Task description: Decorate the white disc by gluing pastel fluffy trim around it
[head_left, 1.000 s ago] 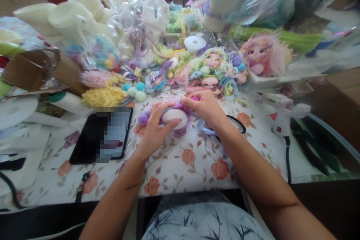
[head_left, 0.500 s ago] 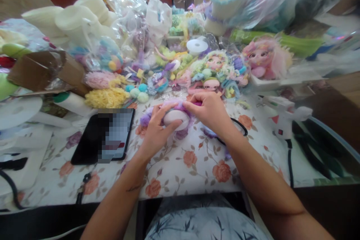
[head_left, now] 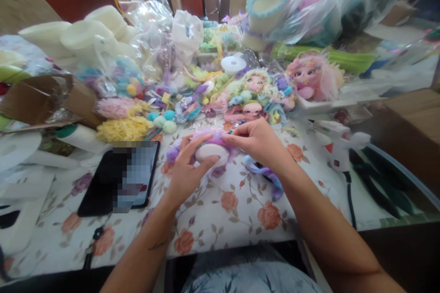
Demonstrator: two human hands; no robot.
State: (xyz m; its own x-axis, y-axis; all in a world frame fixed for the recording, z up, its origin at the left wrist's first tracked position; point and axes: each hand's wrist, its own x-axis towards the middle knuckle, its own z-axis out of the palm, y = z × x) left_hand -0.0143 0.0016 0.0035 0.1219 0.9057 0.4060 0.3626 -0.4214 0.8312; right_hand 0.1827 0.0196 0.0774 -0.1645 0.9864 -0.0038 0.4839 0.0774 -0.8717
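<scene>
Near the table's middle, my left hand [head_left: 190, 162] grips a white rounded piece [head_left: 210, 152] edged with purple fluff. Its thumb lies on the smooth white face and its fingers reach over the far side. My right hand [head_left: 257, 142] pinches the purple fluff [head_left: 215, 136] at the piece's upper right edge, thumb and forefinger together. Whether anything small is also in that pinch is hidden. Beside my right wrist lies a purple and blue fuzzy band [head_left: 263, 174], partly covered by the forearm.
A phone [head_left: 98, 183] lies left of my hands on the flowered tablecloth [head_left: 202, 213]. To the right stands a white glue gun [head_left: 340, 144] with its cord. Behind are pompoms [head_left: 165, 121], dolls [head_left: 309, 75], a ribbon spool [head_left: 233, 63] and a cardboard box [head_left: 48, 98].
The whole view has shifted slightly, with the far items lower in it. Both hands keep their hold on the white piece and fluff. More of the fuzzy band shows by my right wrist.
</scene>
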